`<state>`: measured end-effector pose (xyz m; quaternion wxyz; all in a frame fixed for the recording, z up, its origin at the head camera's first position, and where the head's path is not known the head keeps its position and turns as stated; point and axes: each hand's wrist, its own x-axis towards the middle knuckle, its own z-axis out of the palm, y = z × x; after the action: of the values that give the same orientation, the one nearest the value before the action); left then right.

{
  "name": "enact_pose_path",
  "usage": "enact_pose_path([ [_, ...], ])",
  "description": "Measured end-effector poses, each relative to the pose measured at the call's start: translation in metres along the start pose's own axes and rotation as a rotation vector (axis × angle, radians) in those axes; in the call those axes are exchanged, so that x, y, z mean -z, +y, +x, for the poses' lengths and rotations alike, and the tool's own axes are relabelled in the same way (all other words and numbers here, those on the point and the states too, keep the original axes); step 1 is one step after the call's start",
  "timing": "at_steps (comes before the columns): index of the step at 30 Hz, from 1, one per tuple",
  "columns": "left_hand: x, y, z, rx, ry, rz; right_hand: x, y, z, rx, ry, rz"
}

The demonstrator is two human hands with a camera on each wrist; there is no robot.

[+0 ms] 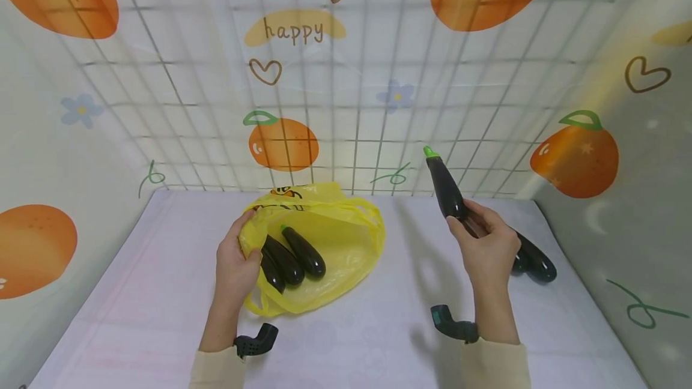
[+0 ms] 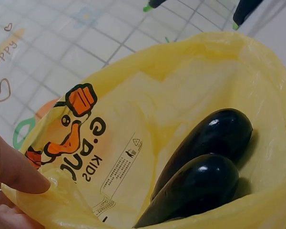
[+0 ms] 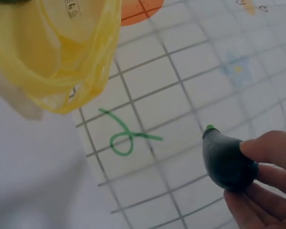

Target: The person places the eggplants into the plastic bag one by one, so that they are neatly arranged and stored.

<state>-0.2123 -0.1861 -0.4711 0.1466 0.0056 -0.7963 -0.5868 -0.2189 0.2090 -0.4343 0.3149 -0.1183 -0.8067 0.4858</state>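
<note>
A yellow plastic bag [image 1: 351,257] with a printed cartoon lies on the table, its mouth facing the person. My left hand [image 1: 236,260] pinches the bag's left rim between thumb and fingers. Inside the bag rest several dark eggplants [image 1: 304,251]; two of those eggplants [image 2: 200,186] show large in the left wrist view. My right hand [image 1: 489,248] grips another eggplant [image 1: 446,188] by its lower part, raised above the table with its green stem end pointing up and away. The same held eggplant [image 3: 226,160] appears foreshortened in the right wrist view.
More eggplants [image 1: 537,260] lie on the table at the right, partly hidden behind my right hand. The white tabletop [image 1: 140,299] meets a printed curtain [image 1: 335,89] with a grid pattern at the back. Side walls [image 1: 622,245] stand left and right.
</note>
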Motion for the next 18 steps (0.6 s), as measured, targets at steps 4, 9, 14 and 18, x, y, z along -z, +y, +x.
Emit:
enact_pose_path([
  [4,0.0,-0.001,0.0,-0.001,-0.002,0.006,0.0,-0.01,-0.003,-0.005,-0.019,0.042],
  [9,0.0,0.001,-0.001,0.008,-0.005,0.01,0.0,-0.02,-0.007,0.028,-0.043,0.089],
  [14,-0.001,0.002,-0.001,0.014,-0.007,0.002,-0.002,-0.027,-0.01,0.067,-0.066,0.166],
  [18,-0.003,0.002,-0.001,0.012,-0.007,-0.001,-0.003,-0.034,-0.014,0.057,-0.09,0.245],
])
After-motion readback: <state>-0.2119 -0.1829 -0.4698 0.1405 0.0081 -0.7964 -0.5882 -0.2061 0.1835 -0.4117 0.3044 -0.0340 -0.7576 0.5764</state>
